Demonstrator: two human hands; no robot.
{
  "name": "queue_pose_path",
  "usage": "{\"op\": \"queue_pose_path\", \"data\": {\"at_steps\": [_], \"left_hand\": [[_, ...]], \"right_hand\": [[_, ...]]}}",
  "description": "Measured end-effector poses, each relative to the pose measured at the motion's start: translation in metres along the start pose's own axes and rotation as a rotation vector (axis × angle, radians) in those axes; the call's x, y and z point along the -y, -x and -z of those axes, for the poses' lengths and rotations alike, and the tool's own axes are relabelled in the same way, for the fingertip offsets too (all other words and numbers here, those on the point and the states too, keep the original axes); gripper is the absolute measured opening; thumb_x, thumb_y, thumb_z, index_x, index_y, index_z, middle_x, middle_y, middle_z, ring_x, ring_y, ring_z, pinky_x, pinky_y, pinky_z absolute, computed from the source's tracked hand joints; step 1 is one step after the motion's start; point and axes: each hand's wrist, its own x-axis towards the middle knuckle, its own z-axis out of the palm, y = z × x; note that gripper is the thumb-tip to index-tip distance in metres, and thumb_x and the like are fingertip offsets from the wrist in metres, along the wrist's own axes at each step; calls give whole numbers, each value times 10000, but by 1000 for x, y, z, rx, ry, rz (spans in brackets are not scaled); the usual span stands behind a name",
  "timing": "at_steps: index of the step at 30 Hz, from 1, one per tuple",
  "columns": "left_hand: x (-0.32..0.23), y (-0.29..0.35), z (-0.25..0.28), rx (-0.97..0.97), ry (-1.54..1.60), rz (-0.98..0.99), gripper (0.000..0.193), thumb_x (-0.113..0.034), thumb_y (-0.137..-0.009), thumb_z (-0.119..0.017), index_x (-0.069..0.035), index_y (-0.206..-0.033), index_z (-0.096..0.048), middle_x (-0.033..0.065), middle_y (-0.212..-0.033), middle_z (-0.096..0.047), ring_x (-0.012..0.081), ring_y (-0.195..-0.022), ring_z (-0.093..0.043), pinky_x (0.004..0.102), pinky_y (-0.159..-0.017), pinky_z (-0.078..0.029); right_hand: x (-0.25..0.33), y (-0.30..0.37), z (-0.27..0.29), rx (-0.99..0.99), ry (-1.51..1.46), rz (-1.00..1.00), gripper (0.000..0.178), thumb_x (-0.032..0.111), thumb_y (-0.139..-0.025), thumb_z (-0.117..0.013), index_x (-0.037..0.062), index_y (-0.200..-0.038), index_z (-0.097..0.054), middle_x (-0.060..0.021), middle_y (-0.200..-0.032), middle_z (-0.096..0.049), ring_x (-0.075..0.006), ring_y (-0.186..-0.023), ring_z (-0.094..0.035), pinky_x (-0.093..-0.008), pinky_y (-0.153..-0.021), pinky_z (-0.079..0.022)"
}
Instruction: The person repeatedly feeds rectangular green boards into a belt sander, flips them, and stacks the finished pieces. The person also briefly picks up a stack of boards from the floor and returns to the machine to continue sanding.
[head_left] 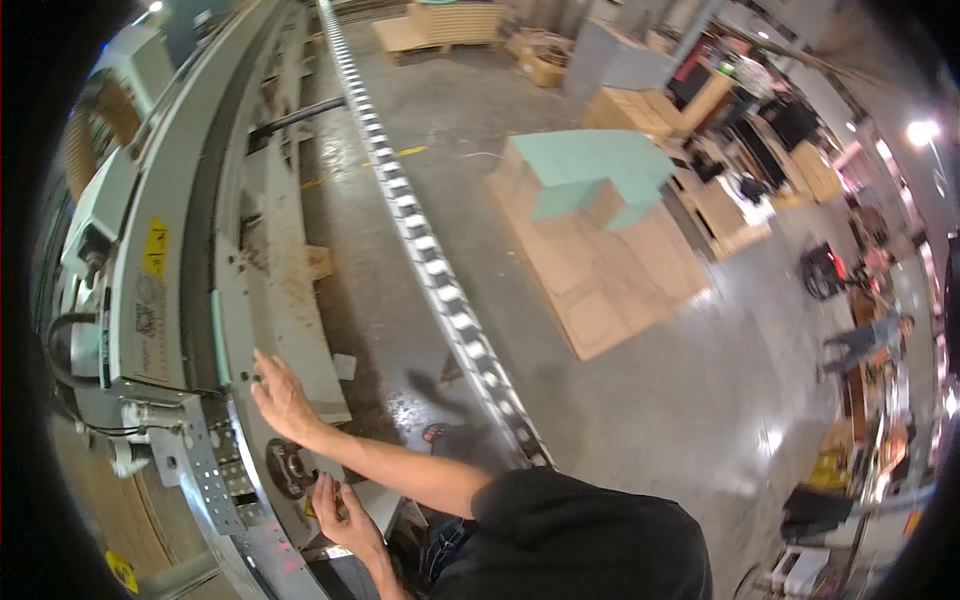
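Clearly, the long pale machine [150, 300] is the biggest thing, running up the left side, and every other place can be told from it. Right of the machine, and roughly alongside it, stretches a narrow roller rail [430, 265] with light and dark bands. Farther out from the machine, beyond that rail, a broad stack of brown boards [600, 285] lies on the concrete floor, with pale green pieces [570, 160] on top of it. Well apart from the machine, across the floor at the far right, a person in grey clothing [870, 343] is seen small and blurred.

At the machine's near end, a metal plate [208, 490] full of holes is fixed to its side. On the machine's pale edge, the right hand [283, 400] lies with fingers extended and slightly spread, gripping nothing that shows. The left hand [345, 518] is lower along the machine, half curled, with its thumb apart from its fingers; whether it holds anything I cannot tell. Just beyond its fingertips, between the two hands, a round dark fitting [290, 468] sits on the machine's near face; contact is unclear. Smallest is a yellow label [155, 245], stuck upright on the machine's casing.
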Motion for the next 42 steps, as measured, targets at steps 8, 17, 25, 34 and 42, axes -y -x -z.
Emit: {"op": "queue_pose_path", "data": {"at_steps": [8,17,25,34,42], "left_hand": [[60,104,-14,348,443,84,299,-135,-974,-656,32,-1220,-624,128,-1166,-649,182,-975,-609,320,-861,-506],[46,232,-36,973,40,-4,341,-79,-892,-747,-64,-1224,-672,61,-996,-693,154,-891,-645,329,-861,-530],[4,324,-128,1252,-3,-133,376,-90,-898,-732,-42,-1254,-623,86,-1067,-660,185,-944,-633,347,-889,-517],[-67,467,-281,1442,-36,-266,420,-101,-905,-716,-17,-1288,-569,114,-1147,-623,220,-1005,-620,366,-920,-504],[-116,547,-405,1541,81,-529,462,-112,-911,-702,5,-1319,-520,139,-1217,-590,251,-1058,-609,384,-948,-491]], "right_hand": [[71,190,108,128,19,111,414,84,-955,-574,-13,-1357,-547,-162,-1051,-604,-299,-922,-611,-398,-852,-497],[114,385,244,357,119,17,312,97,-916,-628,-27,-1202,-647,-151,-1001,-669,-269,-881,-687,-372,-789,-518],[112,439,396,66,232,-124,313,161,-963,-616,15,-1233,-675,-129,-1045,-723,-252,-963,-681,-382,-891,-489],[117,484,625,-120,58,-293,319,107,-947,-633,31,-1252,-684,-103,-1083,-721,-193,-983,-660,-353,-947,-491],[119,455,788,-352,-53,-256,353,149,-992,-608,27,-1322,-630,-122,-1134,-725,-150,-1004,-668,-305,-891,-529]]}}
